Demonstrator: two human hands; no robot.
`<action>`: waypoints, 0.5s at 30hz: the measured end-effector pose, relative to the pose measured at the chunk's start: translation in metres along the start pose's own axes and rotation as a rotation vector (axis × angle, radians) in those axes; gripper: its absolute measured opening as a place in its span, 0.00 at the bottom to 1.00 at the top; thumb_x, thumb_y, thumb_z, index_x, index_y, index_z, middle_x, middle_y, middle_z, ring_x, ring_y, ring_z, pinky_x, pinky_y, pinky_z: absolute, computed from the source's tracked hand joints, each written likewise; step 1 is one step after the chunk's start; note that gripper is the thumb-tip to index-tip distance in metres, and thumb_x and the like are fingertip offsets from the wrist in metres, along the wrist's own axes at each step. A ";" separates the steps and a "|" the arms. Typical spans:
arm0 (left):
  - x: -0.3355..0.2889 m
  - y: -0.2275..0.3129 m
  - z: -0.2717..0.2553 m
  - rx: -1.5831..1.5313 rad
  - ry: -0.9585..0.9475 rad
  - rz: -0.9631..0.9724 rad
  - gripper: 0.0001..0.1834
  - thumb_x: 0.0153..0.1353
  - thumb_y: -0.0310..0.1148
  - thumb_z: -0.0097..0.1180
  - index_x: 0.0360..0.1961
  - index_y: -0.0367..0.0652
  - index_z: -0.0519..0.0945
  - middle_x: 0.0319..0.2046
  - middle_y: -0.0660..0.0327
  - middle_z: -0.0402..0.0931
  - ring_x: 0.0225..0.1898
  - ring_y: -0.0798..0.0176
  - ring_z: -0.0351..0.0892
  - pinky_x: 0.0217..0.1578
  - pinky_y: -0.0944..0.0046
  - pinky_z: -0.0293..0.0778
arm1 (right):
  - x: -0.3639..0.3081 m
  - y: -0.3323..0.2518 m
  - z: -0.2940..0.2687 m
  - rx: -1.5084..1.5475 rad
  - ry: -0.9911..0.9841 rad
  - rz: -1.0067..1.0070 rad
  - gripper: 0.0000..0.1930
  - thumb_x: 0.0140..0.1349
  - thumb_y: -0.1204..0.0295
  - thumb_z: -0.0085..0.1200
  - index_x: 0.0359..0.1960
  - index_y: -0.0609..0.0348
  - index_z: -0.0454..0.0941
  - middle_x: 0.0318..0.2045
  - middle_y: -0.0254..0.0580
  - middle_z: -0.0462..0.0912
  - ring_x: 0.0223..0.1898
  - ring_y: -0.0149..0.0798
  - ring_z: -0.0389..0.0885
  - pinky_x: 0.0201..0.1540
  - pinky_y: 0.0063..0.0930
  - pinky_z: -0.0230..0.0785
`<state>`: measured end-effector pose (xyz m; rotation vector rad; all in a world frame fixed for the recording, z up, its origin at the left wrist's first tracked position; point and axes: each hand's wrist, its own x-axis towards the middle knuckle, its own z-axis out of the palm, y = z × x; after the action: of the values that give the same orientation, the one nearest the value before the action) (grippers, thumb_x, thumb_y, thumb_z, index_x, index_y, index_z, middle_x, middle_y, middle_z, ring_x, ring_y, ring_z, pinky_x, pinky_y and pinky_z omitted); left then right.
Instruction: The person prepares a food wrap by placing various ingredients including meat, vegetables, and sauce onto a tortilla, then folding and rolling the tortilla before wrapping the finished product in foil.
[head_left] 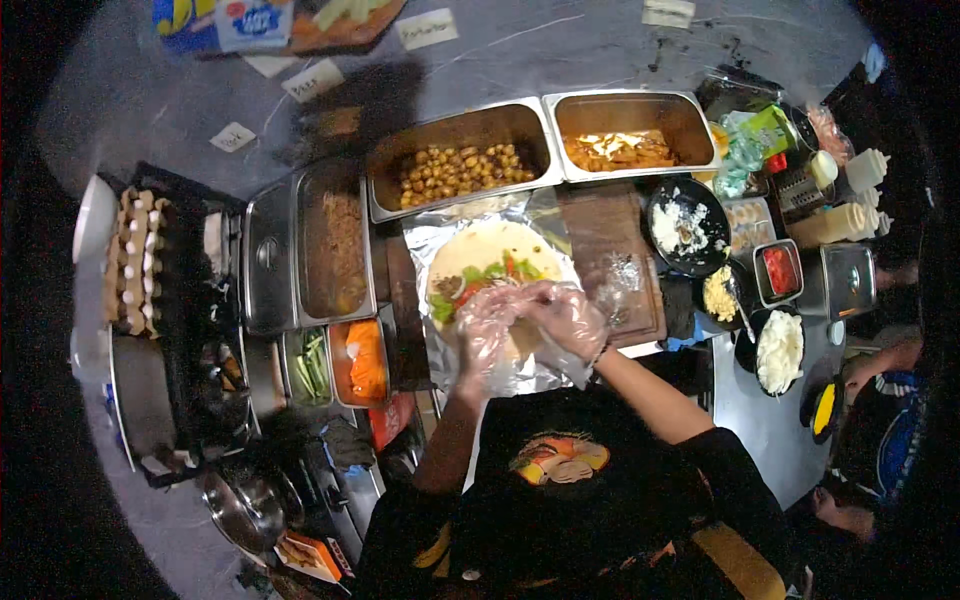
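Note:
A round flour tortilla [500, 240] lies on a sheet of aluminium foil [415, 245], with chopped green lettuce, red pieces and onion strips across its middle. My left hand [485, 330] and my right hand [568, 318], both in clear plastic gloves, meet over the near half of the tortilla. Their fingers curl in and come together at the tips, close above the filling. What they pinch, if anything, is hidden by the gloves and glare. A dark wooden cutting board [625, 300] shows under the foil on the right.
Metal pans of small round potatoes [465, 172], orange-brown food [620, 150] and shredded meat [335, 240] border the board. Left are cucumber sticks [312, 365], shredded carrot [364, 360] and egg trays [138, 260]. Right: a black bowl of white crumbles [690, 225], sauce bottles [830, 225], another person's arm [885, 362].

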<state>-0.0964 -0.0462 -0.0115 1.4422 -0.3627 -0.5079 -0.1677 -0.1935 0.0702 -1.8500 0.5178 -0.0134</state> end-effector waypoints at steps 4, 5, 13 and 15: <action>0.018 0.007 -0.046 -0.035 0.045 -0.166 0.14 0.54 0.21 0.61 0.43 0.36 0.77 0.38 0.58 0.78 0.40 0.69 0.76 0.43 0.70 0.73 | 0.037 0.032 0.071 0.149 0.137 -0.164 0.08 0.55 0.72 0.58 0.31 0.64 0.81 0.25 0.44 0.83 0.28 0.31 0.81 0.33 0.27 0.73; 0.024 -0.002 -0.056 -0.127 -0.005 -0.180 0.14 0.54 0.20 0.60 0.43 0.36 0.76 0.38 0.59 0.78 0.39 0.69 0.76 0.43 0.70 0.73 | 0.039 0.032 0.075 0.137 0.143 -0.152 0.08 0.55 0.72 0.58 0.31 0.64 0.81 0.25 0.44 0.83 0.28 0.31 0.81 0.33 0.27 0.73; 0.053 -0.053 -0.131 -0.772 -0.312 -0.516 0.16 0.55 0.22 0.58 0.45 0.33 0.74 0.41 0.53 0.77 0.41 0.62 0.78 0.47 0.68 0.74 | 0.044 0.039 0.111 -0.128 0.306 -0.182 0.08 0.54 0.69 0.58 0.32 0.58 0.82 0.26 0.43 0.82 0.29 0.40 0.81 0.37 0.32 0.72; 0.055 -0.048 -0.129 -1.079 -0.371 -0.612 0.16 0.54 0.22 0.58 0.45 0.33 0.74 0.40 0.54 0.77 0.40 0.63 0.78 0.44 0.68 0.75 | 0.042 0.041 0.113 -0.319 0.369 -0.328 0.06 0.54 0.70 0.57 0.32 0.57 0.82 0.26 0.42 0.82 0.31 0.42 0.80 0.38 0.34 0.72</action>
<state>0.0126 0.0308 -0.0762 0.3645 0.1025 -1.2415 -0.1138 -0.1170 -0.0157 -2.2444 0.4817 -0.5276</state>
